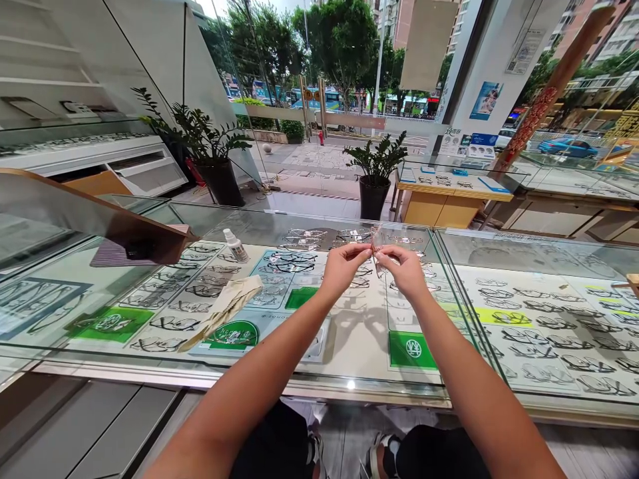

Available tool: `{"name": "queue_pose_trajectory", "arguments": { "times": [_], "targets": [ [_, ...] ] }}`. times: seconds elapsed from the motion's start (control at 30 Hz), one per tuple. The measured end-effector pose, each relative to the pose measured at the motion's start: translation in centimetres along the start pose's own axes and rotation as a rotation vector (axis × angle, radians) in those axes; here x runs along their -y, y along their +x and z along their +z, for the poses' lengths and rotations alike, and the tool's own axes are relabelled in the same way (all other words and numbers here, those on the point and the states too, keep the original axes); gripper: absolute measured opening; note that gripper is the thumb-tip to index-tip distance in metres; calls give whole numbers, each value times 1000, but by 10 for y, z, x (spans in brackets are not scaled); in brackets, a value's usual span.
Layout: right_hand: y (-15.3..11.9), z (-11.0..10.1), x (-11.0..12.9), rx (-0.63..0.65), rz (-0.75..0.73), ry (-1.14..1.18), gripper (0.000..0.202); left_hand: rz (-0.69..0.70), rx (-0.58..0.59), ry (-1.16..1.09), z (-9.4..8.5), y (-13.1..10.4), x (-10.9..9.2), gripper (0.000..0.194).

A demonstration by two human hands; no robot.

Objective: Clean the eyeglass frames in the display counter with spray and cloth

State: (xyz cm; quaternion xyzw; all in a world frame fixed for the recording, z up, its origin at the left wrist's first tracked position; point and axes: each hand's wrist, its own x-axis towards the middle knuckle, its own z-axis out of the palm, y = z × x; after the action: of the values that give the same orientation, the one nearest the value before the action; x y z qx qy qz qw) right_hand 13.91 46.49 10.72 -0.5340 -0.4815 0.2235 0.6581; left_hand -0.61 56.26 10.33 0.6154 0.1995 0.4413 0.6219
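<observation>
Both my hands are raised over the glass display counter (359, 369), fingertips close together. My left hand (343, 266) pinches one side of a pair of eyeglasses (377, 241) with thin, pinkish frames. On the other side, my right hand (405, 269) grips the same glasses between thumb and fingers. The glasses stand roughly edge-on to me, and the fingers partly cover them. To the left, a crumpled beige cloth (227, 307) lies on the glass top. Behind it is a small white spray bottle (234, 246).
Rows of eyeglasses (542, 319) fill the case under the glass. A brown wooden-framed mirror or panel (144, 229) juts in from the left. Beyond the counter are two potted plants (374, 193) (222, 176), a wooden display table (449, 199) and a glass storefront facing the street.
</observation>
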Motion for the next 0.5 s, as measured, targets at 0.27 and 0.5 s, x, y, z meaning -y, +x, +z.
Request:
{"name": "queue_pose_trajectory", "arguments": {
  "times": [0.27, 0.5],
  "targets": [
    [-2, 6, -6, -5, -47, -88, 24, -47, -6, 10, -1, 3, 4, 41],
    [8, -27, 2, -156, -178, -493, 21, 122, -19, 388, -2, 1, 3, 25]
  ]
}}
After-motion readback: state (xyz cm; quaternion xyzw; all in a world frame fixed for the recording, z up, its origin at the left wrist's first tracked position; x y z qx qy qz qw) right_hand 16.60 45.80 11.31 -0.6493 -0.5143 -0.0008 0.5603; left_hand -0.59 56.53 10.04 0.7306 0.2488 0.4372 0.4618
